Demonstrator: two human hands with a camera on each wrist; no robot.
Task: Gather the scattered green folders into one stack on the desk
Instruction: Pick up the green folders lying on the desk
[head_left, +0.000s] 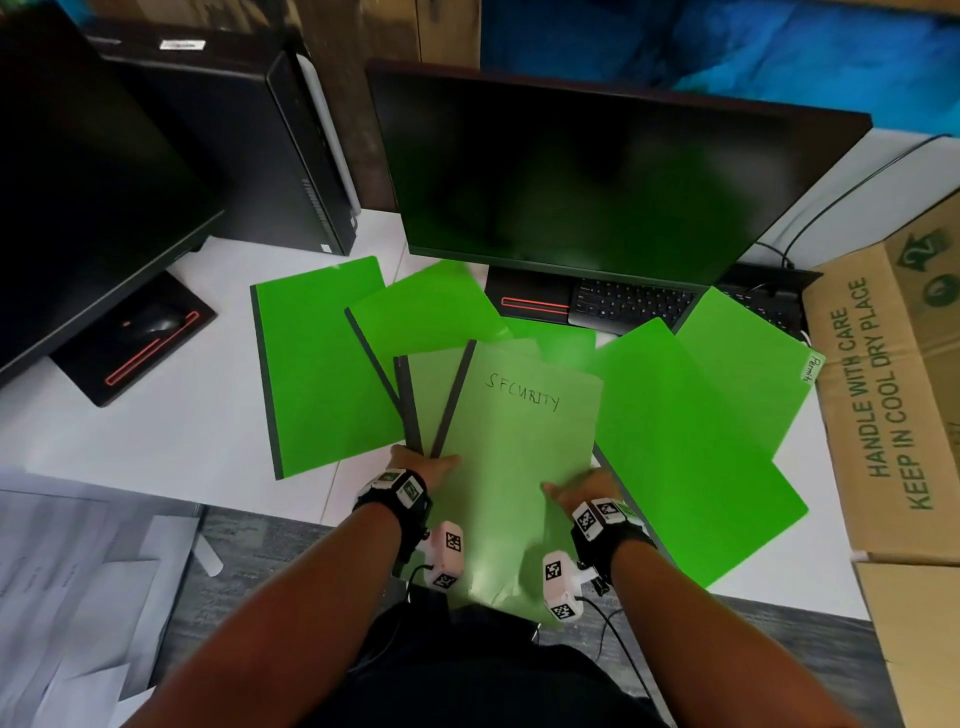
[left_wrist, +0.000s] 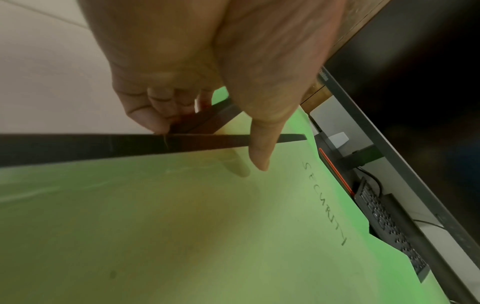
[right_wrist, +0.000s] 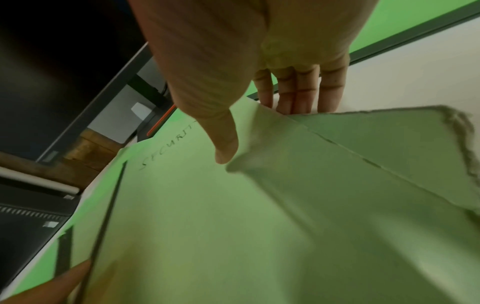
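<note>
I hold a fanned bunch of green folders with dark spines above the desk's front edge. On top is a pale green folder (head_left: 514, 457) (left_wrist: 233, 226) (right_wrist: 197, 216) with "SECURITY" written on it. My left hand (head_left: 423, 462) (left_wrist: 207, 123) pinches the spines at their lower ends, thumb on top. My right hand (head_left: 582, 488) (right_wrist: 259, 115) grips the folder's right edge, thumb on top and fingers beneath. Flat on the white desk (head_left: 182, 426) lie a bright green folder (head_left: 322, 364) at left, a green folder (head_left: 691, 441) at right, and another green folder (head_left: 743, 358) behind it.
A monitor (head_left: 597, 176) stands behind the folders with a keyboard (head_left: 628, 304) under it. A second monitor (head_left: 78, 182) and a computer tower (head_left: 249, 145) are at left. A cardboard box (head_left: 893, 395) borders the right side. Papers (head_left: 67, 571) lie at lower left.
</note>
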